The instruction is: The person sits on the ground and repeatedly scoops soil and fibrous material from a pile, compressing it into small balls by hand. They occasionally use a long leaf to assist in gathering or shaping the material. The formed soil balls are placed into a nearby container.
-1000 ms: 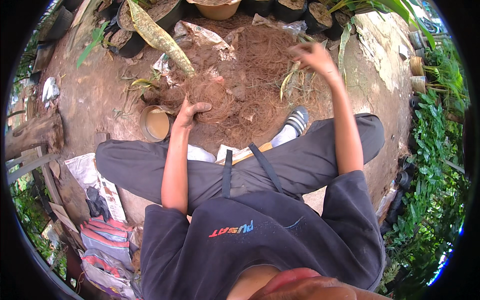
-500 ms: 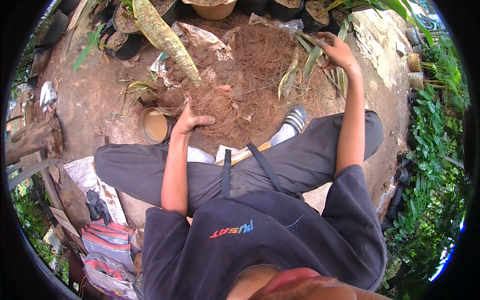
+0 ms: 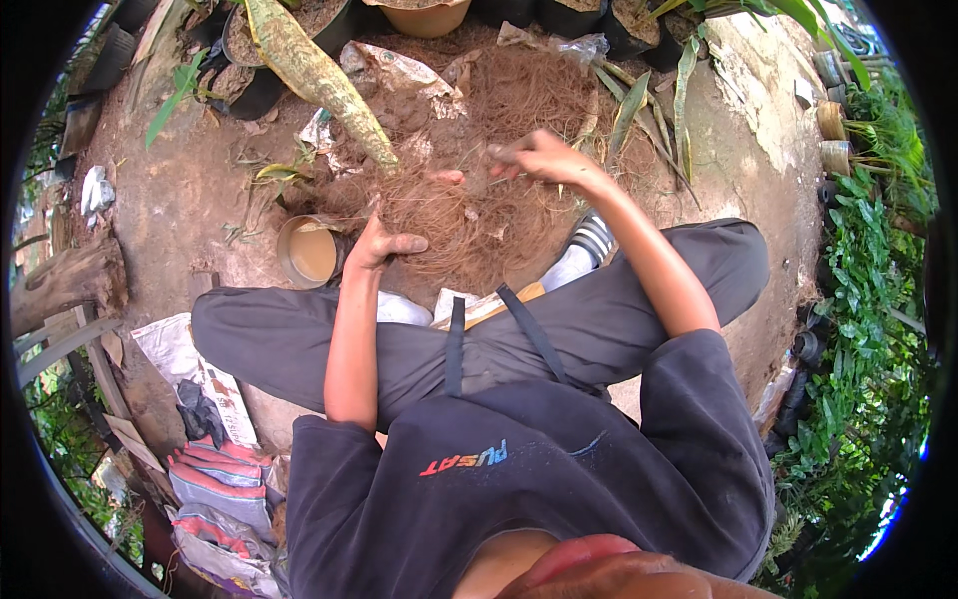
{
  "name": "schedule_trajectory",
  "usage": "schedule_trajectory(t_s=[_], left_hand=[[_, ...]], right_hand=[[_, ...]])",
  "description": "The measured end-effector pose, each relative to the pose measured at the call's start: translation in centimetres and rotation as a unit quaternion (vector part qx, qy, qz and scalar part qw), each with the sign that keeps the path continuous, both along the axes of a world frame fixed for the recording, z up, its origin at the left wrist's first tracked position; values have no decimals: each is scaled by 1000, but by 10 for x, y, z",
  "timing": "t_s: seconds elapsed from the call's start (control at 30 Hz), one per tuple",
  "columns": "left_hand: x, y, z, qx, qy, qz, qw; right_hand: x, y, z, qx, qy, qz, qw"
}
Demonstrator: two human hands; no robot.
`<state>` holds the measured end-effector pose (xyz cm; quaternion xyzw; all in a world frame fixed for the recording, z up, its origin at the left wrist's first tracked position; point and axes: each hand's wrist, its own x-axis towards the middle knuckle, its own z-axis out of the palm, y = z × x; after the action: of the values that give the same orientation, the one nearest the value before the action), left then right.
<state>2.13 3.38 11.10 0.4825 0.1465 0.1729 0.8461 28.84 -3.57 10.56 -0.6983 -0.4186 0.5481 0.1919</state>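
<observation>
My left hand [image 3: 384, 243] is wrapped from below around a loose clump of brown fibre [image 3: 424, 215]. Its thumb lies along the near side, and fingertips show past the far side. Out of the clump rises a long, mottled yellow-green snake plant leaf [image 3: 324, 85], leaning up and to the left. My right hand [image 3: 539, 158] is just right of the clump, over the fibre pile, its fingers bent together. Whatever they pinch, if anything, is too small to make out. More brown fibre [image 3: 529, 95] is heaped on the ground beyond.
Left of the clump stands a round container [image 3: 311, 252] of cloudy tan liquid. Cut snake plant leaves [image 3: 627, 112] lie right of the pile. Black pots [image 3: 254, 92] and a tan pot [image 3: 424, 18] line the far side. Striped sacks [image 3: 225, 484] rest at lower left; greenery [image 3: 858, 290] borders the right.
My right hand has swung left and nearer, from the cut leaves at the right to beside the fibre clump. My left hand stays in place, and the upright leaf tilts slightly further left.
</observation>
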Motion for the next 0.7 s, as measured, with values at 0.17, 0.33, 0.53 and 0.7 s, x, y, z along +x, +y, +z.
schedule_trajectory(t_s=[0.17,0.33,0.53,0.7], left_hand=[[3,-1,-11,24,-2,-21,999],[8,-5,-20,7,24,-37,999],[10,-5,-31,-13,43,-17,999],[12,-2,-39,21,46,33,998]], right_hand=[[-37,-2,-52,-26,345,-280,895],[-10,-2,-55,40,284,-339,896],[30,13,-35,89,-49,-136,986],[50,11,-6,107,-67,-145,981]])
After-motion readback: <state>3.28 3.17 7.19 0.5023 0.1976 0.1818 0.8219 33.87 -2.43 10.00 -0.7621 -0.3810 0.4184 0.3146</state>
